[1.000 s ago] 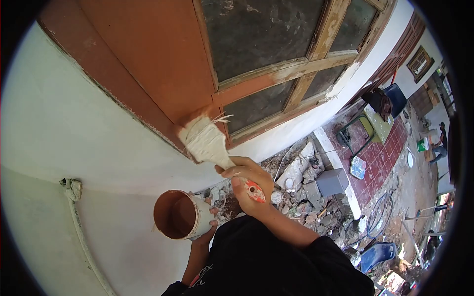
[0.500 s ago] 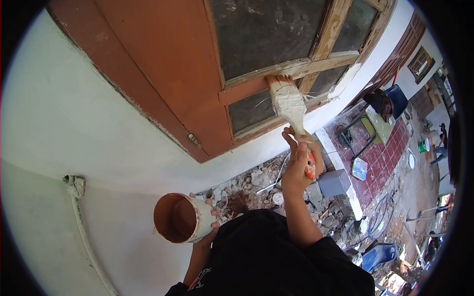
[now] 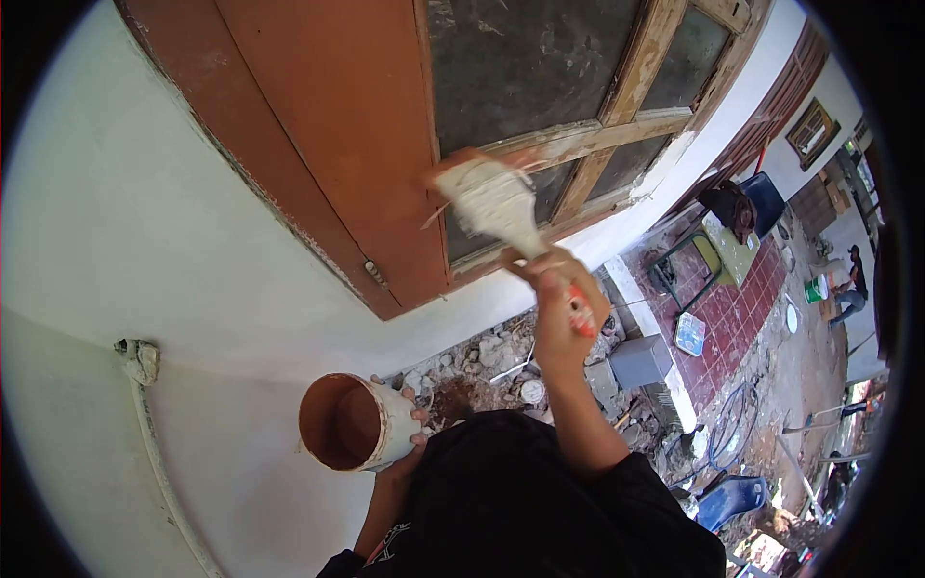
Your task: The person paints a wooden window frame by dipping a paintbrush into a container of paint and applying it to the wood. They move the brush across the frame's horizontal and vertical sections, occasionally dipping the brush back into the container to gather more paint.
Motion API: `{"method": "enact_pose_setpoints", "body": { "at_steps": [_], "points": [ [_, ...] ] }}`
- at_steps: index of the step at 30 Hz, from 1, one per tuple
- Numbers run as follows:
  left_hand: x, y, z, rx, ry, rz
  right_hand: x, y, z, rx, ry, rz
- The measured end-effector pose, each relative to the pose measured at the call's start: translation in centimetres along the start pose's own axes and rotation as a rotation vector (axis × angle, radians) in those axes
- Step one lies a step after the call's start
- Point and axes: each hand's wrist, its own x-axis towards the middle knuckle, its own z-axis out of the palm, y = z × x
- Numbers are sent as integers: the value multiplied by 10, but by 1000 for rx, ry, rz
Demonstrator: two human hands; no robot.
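Observation:
My right hand (image 3: pixel 562 306) is closed around the handle of a wide paintbrush (image 3: pixel 496 204), blurred by motion. Its paint-wet bristles are against the wooden window frame (image 3: pixel 568 144), near where a bar joins the brown-painted panel (image 3: pixel 332 135). Low on the left, my left hand (image 3: pixel 416 424) grips a paint pot (image 3: pixel 390 424) from its outer side. The pot is tilted towards me, its inside coated reddish brown. Fresh brown covers the panel, while bars farther right show bare, patchy wood.
Rubble (image 3: pixel 482 356) lies along the foot of the white wall (image 3: pixel 231 289). To the right are a grey block (image 3: pixel 644 361), a red-tiled floor (image 3: pixel 708 371), a chair (image 3: pixel 708 260) and a blue hose (image 3: pixel 727 424). Another person (image 3: pixel 853 289) is at the far right.
My right hand has swept the brush leftward along the frame bar towards the brown panel. More of the bar's left end is hidden behind the brush. My left hand and the pot stay nearly still.

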Motion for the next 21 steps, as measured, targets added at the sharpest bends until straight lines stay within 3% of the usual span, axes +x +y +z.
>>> {"method": "enact_pose_setpoints", "body": {
  "at_steps": [2,4,8,12,16,19,21],
  "points": [
    [1,3,-3,-16,-2,-11,21,6,-27,-193,114,-87],
    [2,7,-6,-33,-40,-23,34,11,-47,-155,256,-137],
    [-2,10,-9,-79,-55,-32,30,9,-59,-155,325,-212],
    [-3,7,1,10,-13,2,-11,9,-11,-339,-18,-173],
    [-5,5,-1,-11,-27,25,-52,2,27,33,-344,74],
    [-2,4,-1,-18,-35,18,-46,-7,30,27,-518,48],
    [1,5,-1,-4,-57,13,-28,7,13,-32,-384,36]
  ]
}}
